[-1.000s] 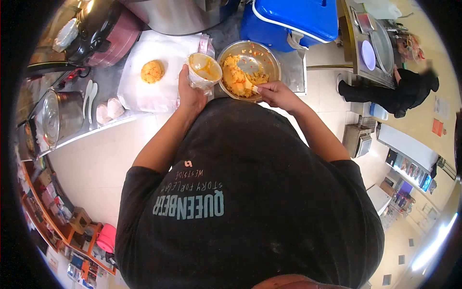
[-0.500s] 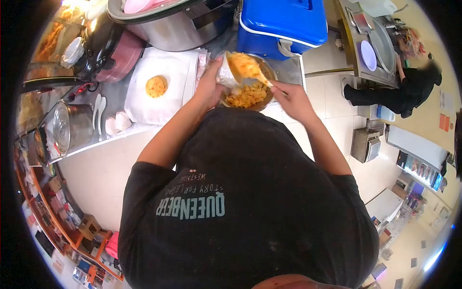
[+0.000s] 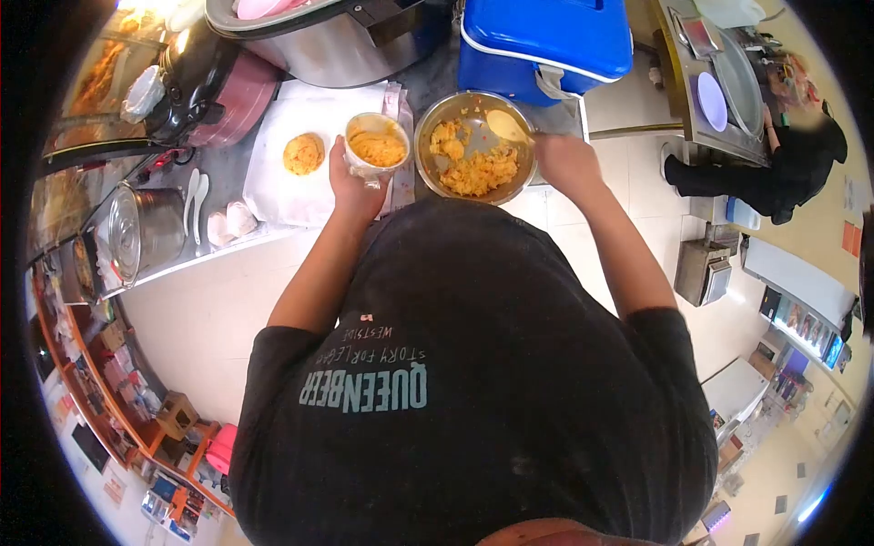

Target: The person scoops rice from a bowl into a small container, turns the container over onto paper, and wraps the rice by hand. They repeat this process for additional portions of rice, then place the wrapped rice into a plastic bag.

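My left hand (image 3: 353, 182) is wrapped round a small white cup (image 3: 376, 144) filled with orange-yellow rice, held upright between the paper and the bowl. My right hand (image 3: 566, 164) grips the handle of a pale spoon (image 3: 506, 126), whose head rests inside the steel bowl (image 3: 423, 156). Loose rice (image 3: 480, 171) lies in that bowl, mostly along its near side. To the left, a round mound of rice (image 3: 303, 154) sits on white paper sheets (image 3: 273, 196).
A blue cooler (image 3: 546, 41) stands behind the bowl, beside a large steel cooker (image 3: 337, 55). White spoons (image 3: 196, 205) and a lidded steel pot (image 3: 146, 227) are at the left. A person in black (image 3: 774, 173) is at another counter (image 3: 696, 114) on the right.
My left hand has moved the cup leftward, away from above the bowl, and turned it upright. The spoon has left the cup and its head is now down in the bowl.
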The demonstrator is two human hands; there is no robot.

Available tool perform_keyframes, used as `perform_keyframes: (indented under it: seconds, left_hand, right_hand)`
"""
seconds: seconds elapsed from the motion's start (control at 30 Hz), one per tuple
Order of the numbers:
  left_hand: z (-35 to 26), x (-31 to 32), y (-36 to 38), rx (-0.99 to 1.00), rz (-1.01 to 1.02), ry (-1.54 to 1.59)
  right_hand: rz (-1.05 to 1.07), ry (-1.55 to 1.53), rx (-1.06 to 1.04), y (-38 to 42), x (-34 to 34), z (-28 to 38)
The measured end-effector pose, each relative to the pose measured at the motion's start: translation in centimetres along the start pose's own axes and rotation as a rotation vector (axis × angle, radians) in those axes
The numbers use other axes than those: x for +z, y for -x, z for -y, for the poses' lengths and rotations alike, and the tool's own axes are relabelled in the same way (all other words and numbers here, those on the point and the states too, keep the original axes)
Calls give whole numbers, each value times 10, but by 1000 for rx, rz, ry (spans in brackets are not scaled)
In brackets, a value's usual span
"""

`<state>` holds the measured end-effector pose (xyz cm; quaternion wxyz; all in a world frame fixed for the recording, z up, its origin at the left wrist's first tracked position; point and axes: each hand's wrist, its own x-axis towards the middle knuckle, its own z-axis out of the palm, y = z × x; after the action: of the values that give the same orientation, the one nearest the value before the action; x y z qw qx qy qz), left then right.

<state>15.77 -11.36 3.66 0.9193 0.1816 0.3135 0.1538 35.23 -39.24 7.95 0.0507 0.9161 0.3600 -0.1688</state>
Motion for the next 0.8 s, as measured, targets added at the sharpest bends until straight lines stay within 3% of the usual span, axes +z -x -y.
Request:
perform_keyframes:
  seconds: [0.2, 0.27, 0.3, 0.43, 0.53, 0.67, 0.8]
  left_hand:
    - [9, -11, 8, -4, -79, -56]
    - [10, -12, 7, -17, -74, -72]
    - [9, -16, 5, -29, -78, -77]
    - [10, -18, 0, -8, -68, -76]
    - [9, -13, -2, -19, -115, -68]
    - [9, -8, -8, -6, -80, -81]
    - [10, -24, -13, 12, -47, -80]
  right_hand:
    - [73, 28, -547, -7, -3, 26]
    - [54, -55, -552, 5, -14, 14]
    - [43, -92, -554, 9, -22, 9]
    - [133, 176, -136, 15, -86, 14]
    - [227, 224, -69, 23, -86, 49]
    - [292, 6, 20, 19, -38, 53]
    - [109, -166, -51, 26, 4, 46]
